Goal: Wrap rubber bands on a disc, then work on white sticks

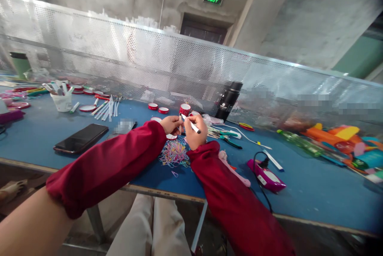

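Note:
Both my arms wear dark red sleeves and meet over the blue table [314, 192]. My right hand [196, 130] is closed on a thin white stick with a dark tip [191, 124], held slanted. My left hand [171, 124] is closed with its fingers pinched at the stick's far end; what it pinches is too small to make out. A heap of small coloured rubber bands [175, 154] lies just below both hands. A red cup [184, 109] stands right behind them.
A black phone [80, 137] lies at the left. A white cup of sticks [62, 100], loose white sticks [106, 108] and red lids [158, 108] sit further back. A black flask [229, 100], green pliers [229, 136], a purple device with a cable [266, 176] and a perforated metal screen [149, 64] surround the spot.

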